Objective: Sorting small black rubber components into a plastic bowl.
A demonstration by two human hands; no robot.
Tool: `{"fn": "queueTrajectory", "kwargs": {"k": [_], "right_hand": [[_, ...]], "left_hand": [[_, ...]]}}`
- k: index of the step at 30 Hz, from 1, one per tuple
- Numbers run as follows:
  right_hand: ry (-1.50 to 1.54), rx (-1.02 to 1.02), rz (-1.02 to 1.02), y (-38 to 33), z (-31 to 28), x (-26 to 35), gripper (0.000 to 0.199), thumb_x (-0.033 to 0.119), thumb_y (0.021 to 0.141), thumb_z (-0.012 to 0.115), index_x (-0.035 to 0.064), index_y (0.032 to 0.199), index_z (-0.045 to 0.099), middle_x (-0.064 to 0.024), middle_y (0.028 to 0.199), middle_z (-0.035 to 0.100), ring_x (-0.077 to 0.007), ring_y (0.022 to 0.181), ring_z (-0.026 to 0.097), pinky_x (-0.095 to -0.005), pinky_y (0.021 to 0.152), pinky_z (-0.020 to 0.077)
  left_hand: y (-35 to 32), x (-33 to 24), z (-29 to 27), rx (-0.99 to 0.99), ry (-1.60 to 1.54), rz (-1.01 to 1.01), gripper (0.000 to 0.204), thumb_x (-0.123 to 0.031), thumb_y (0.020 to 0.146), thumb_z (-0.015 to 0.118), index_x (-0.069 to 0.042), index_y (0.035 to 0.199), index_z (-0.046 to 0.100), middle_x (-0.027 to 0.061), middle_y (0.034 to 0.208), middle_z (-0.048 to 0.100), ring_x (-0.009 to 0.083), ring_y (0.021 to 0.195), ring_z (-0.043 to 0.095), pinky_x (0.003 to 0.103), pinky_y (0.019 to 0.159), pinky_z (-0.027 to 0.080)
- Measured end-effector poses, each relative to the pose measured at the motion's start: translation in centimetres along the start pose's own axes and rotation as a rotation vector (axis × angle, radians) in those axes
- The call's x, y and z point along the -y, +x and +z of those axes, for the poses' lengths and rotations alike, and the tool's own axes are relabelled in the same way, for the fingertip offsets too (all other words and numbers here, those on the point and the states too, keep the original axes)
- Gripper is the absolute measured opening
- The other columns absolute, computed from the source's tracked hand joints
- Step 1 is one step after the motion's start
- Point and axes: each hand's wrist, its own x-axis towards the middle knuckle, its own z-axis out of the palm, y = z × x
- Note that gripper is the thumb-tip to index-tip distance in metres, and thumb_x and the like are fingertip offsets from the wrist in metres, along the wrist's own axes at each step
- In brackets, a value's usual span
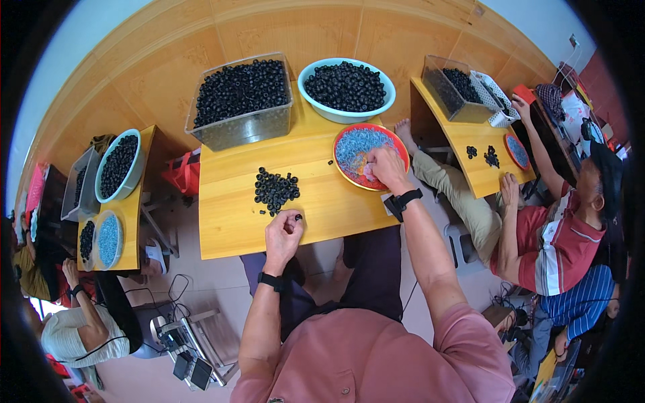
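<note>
My left hand [283, 236] is at the front edge of the yellow table, its thumb and fingers pinched on a small black ring-like part [298, 217]. Just beyond it lies a loose pile of similar black parts [274, 191]. On the right side of the table, my right hand [387, 167] reaches down into a red plate [341, 164] with a yellow rim. Its fingers are drawn together among small blue translucent pieces [356, 147]; whatever they pinch is hidden. A single black part [330, 162] lies left of the plate.
At the back stand a clear plastic bin [242, 132] and a pale blue basin [338, 115], both full of black parts. A co-worker [551, 235] sits at a table to the right, another [84, 329] to the left. A folding stool [201, 342] stands lower left.
</note>
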Motion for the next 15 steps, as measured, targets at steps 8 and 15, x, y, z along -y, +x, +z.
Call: {"fn": "queueTrajectory", "kwargs": {"k": [8,15], "right_hand": [[-0.023,0.159,0.179,-0.1,-1.7,2.1,0.012,0.004,0.085,0.065,0.0028,0.094,0.072,-0.0219,0.093,0.071,-0.0409,0.089,0.069,-0.049,0.078,0.0541],[0.591,0.147,-0.012,-4.2,-1.2,8.4,0.02,0.006,0.09,0.061,-0.0007,0.106,0.071,-0.0147,0.081,0.072,-0.0197,0.072,0.073,-0.0315,0.065,0.0548]], "left_hand": [[0.0,1.1,-0.1,0.0,-0.007,0.0,0.013,-0.004,0.091,0.068,0.0,0.104,0.069,-0.0035,0.082,0.062,0.0051,0.073,0.055,0.022,0.068,0.047],[0.3,1.8,0.1,0.019,-0.227,-0.04,0.017,-0.002,0.095,0.068,0.0,0.112,0.065,0.0015,0.084,0.068,0.007,0.075,0.061,0.023,0.071,0.05]]}}
